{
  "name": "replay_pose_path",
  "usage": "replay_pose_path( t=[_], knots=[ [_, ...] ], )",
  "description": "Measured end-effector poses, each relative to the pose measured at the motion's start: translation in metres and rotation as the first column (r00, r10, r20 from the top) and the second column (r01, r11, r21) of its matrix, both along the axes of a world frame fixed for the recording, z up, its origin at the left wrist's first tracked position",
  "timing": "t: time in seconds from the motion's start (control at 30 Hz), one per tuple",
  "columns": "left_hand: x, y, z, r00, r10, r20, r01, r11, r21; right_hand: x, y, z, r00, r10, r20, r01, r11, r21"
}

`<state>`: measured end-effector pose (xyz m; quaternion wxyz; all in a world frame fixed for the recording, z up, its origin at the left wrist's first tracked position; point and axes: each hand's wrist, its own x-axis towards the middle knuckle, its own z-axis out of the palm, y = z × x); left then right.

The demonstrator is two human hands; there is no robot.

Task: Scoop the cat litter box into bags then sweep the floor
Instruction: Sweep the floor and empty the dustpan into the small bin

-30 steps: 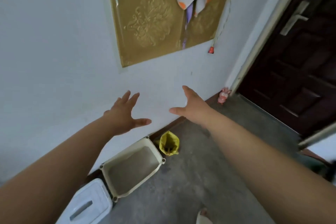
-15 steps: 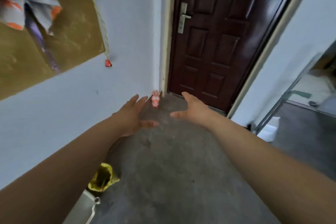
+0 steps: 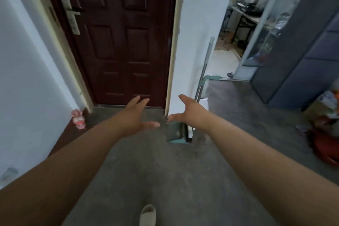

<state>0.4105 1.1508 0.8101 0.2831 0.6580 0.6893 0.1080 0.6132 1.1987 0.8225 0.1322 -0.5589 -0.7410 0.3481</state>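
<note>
Dustpan [image 3: 176, 131] stands on the floor [image 3: 165, 170] beyond the right hand's [image 3: 192, 113] straight fingers [image 3: 183, 98].

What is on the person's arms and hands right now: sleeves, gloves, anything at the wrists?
Nothing shows. The left hand and right hand are bare, without gloves, and no ring, watch or band is visible. The left forearm and right forearm are bare to the picture's edge; no sleeve is in view.
</note>
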Motion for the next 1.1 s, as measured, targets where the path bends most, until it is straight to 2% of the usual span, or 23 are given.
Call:
replay_pose_path(
  t=[0.13, 0.3, 0.4, 0.6, 0.9, 1.1],
  knots=[
    [0.048, 0.09, -0.018, 0.996, -0.073, 0.058, 0.074, 0.997, -0.025, 0.046, 0.072, -0.017, 0.994, -0.105, -0.004, 0.105, 0.993, -0.046],
    [0.091, 0.216, -0.044, 0.988, -0.132, 0.078, 0.136, 0.99, -0.045, 0.087, 0.18, -0.034, 0.988, -0.154, 0.021, 0.155, 0.986, -0.054],
    [0.115, 0.293, -0.054, 0.986, -0.114, 0.125, 0.121, 0.991, -0.048, 0.117, 0.248, -0.034, 0.983, -0.18, 0.028, 0.182, 0.98, -0.076],
    [0.156, 0.41, -0.056, 0.99, -0.1, 0.101, 0.105, 0.993, -0.052, 0.156, 0.344, -0.031, 0.973, -0.224, 0.049, 0.227, 0.971, -0.069],
    [0.207, 0.496, -0.091, 0.996, -0.058, 0.072, 0.069, 0.985, -0.161, 0.182, 0.466, -0.058, 0.987, -0.154, 0.039, 0.158, 0.978, -0.137],
    [0.255, 0.546, -0.123, 0.977, 0.154, 0.148, -0.107, 0.953, -0.284, 0.198, 0.557, -0.074, 0.998, 0.013, 0.056, -0.006, 0.991, -0.132]
  ],
)
